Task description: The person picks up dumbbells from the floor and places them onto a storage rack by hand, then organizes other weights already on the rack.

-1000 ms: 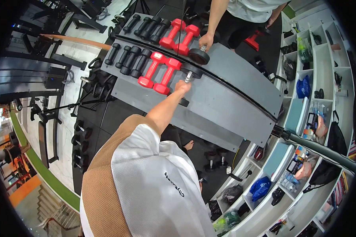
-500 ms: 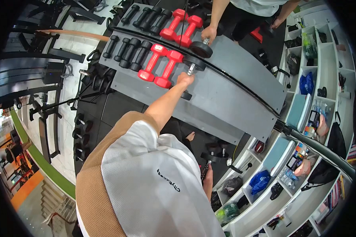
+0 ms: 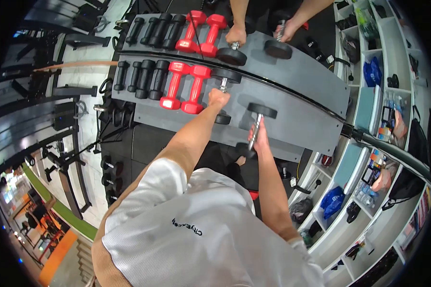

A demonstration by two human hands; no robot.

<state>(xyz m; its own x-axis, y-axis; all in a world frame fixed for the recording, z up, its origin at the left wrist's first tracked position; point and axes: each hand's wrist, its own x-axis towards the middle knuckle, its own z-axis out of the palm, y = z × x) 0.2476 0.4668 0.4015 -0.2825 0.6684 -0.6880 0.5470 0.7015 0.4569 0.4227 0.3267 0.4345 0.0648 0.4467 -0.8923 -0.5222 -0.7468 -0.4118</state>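
A person in a white mesh shirt looks down at a grey two-level dumbbell rack (image 3: 292, 119), both arms stretched toward it. The left hand (image 3: 218, 98) is closed around the steel handle of a black dumbbell (image 3: 223, 91) that lies on the near shelf, one round end resting just right of a pair of red dumbbells (image 3: 183, 88), the other end hanging at the shelf's front edge. The right hand (image 3: 259, 138) grips the handle of a second black dumbbell (image 3: 257, 125), fingers wrapped tight, holding it nearly upright above the front of the near shelf, its upper disc over the grey surface and well to the right of the first one

Left of the red pair stands a row of small black dumbbells (image 3: 139, 79). On the far shelf sit more black and red weights. Across the rack another person reaches in with two hands: one hand (image 3: 236, 34) grasps a black dumbbell beside the far red pair, the other hand (image 3: 286, 32) holds one further right. White shelving (image 3: 368, 201) with bags and bottles runs along the right side
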